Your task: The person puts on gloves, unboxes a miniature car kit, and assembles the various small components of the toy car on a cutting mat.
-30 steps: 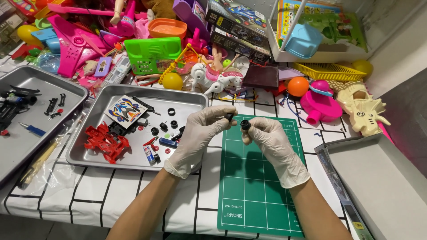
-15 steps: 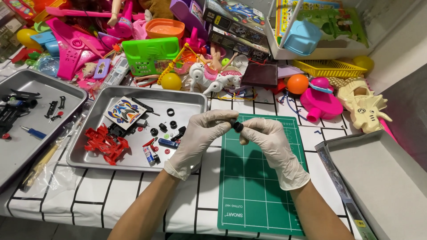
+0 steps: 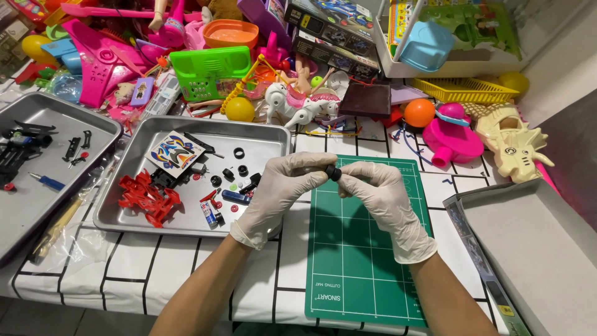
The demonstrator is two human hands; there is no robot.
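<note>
Black toy wheel, small and round, pinched between the fingertips of both hands above the top edge of the green cutting mat. I see only its rim; the rest is buried under glove fingers, can't tell if a hub or axle is fitted

Left hand in a white glove, thumb and forefinger clamped on the wheel from the left. Right hand, also gloved, closed on the same wheel from the right. Both forearms run out of frame at the bottom

Counts:
- 2 metal trays: middle tray fully in view, far-left tray cut off by the frame edge
- 1 red toy car chassis in the middle tray
- 1 sticker sheet in the same tray
- about 4 loose black tyres/rings near it, small bits beside them too tiny to identify
- 1 blue-handled screwdriver in the left tray, black parts next to it unclear
- 1 grey box at right, cropped

Toy pile along the back overlaps heavily, can't count it; yellow ball and orange ball stand out
</note>
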